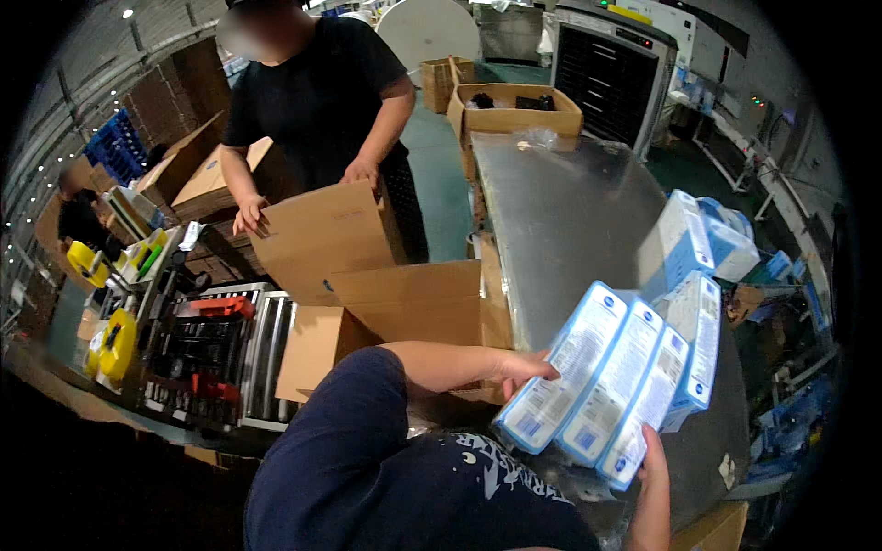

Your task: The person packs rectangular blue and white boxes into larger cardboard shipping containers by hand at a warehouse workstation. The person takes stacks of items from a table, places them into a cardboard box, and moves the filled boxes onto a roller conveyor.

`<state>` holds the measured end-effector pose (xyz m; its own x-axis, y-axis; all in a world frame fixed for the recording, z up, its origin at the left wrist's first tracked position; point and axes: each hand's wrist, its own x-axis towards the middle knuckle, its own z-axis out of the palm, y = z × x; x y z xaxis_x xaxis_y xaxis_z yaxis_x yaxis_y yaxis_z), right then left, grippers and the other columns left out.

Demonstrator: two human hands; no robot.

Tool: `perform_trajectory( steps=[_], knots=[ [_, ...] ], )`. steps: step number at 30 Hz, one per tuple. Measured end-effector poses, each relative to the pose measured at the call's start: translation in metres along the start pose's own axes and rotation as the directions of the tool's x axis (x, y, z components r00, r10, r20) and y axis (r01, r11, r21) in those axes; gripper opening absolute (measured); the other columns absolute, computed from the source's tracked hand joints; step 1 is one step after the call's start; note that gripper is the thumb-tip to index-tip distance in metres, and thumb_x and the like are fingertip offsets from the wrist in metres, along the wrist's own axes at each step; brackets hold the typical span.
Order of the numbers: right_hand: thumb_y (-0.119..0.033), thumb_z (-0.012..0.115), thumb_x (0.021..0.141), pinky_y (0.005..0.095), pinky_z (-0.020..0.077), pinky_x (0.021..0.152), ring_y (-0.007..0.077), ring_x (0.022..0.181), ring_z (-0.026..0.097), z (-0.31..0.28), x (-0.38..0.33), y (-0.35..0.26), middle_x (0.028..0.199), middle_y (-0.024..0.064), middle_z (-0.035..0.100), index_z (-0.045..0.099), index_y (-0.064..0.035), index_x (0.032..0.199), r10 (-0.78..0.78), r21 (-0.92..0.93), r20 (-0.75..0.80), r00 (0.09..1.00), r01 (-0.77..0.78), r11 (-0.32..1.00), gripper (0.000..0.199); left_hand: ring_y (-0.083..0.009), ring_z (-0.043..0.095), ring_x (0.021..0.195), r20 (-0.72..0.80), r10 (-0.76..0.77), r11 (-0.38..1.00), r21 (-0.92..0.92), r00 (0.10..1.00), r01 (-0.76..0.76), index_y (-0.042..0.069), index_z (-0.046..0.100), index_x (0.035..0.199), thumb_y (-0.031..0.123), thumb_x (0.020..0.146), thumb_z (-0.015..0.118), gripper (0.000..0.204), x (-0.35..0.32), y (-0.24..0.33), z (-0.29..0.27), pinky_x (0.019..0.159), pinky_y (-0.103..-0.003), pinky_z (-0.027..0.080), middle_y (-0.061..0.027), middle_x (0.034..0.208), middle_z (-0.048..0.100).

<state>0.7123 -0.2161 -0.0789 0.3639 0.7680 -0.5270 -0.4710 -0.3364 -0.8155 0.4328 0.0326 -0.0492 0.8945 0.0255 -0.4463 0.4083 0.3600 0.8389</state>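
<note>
My left hand (525, 369) and my right hand (654, 466) press from both sides on a row of three slim white-and-blue packages (602, 381), held tilted over the metal table's near part. The left fingers curl at the row's left edge; the right ones grip its lower right corner. Another similar white-and-blue package (695, 335) stands just beyond the row on the right. To my left is an open cardboard carton (409, 286), its flaps up; its bottom is hidden behind my arm. Across from me a co-worker's hands (248, 213) rest on a raised cardboard panel (326, 234).
The metal table (570, 211) runs away from me, with more white-and-blue packages (675, 241) along its right side. An open box of black items (519, 118) stands at its far end. On the left are a roller conveyor (268, 358), a black-and-red machine (197, 354) and yellow tape rolls (115, 344).
</note>
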Motion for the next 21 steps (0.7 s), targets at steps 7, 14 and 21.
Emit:
perform_trajectory(
  steps=[7,14,21],
  knots=[
    [-0.006,0.065,0.062,0.0371,0.0454,0.086,0.0254,0.098,0.056,0.049,-0.063,-0.063,0.112,0.0148,0.054,0.038,0.0014,0.124,-0.339,-0.199,-0.012,0.941,0.33,0.923,0.068,-0.0267,0.034,0.121,-0.007,0.54,0.833,0.15,0.842,-0.533,0.011,-0.001,0.14,0.009,0.066,0.064,0.098,-0.016,0.023,0.001,0.101,-0.042,0.03,-0.0155,0.134,0.031],
    [-0.003,0.078,0.054,0.0369,0.0435,0.088,0.0242,0.101,0.054,0.048,-0.05,-0.001,0.113,0.0103,0.054,0.045,0.0006,0.12,-0.334,-0.458,-0.07,0.94,0.267,0.848,0.074,-0.0244,0.023,0.128,-0.011,0.52,0.848,0.126,0.854,-0.515,0.008,0.002,0.139,0.006,0.059,0.072,0.106,-0.03,0.014,-0.006,0.107,-0.039,0.018,-0.0124,0.138,0.025],
    [-0.016,0.078,0.061,0.0379,0.0468,0.083,0.0239,0.105,0.052,0.179,-0.041,-0.092,0.114,0.0128,0.054,0.044,-0.0003,0.122,-0.418,-0.616,0.18,0.89,0.434,0.657,0.072,-0.026,0.038,0.12,-0.056,0.546,0.668,0.631,0.836,-0.394,0.006,0.024,0.133,0.013,0.062,0.075,0.087,-0.101,0.063,-0.037,0.1,-0.038,0.033,-0.0121,0.128,0.039]
  ],
)
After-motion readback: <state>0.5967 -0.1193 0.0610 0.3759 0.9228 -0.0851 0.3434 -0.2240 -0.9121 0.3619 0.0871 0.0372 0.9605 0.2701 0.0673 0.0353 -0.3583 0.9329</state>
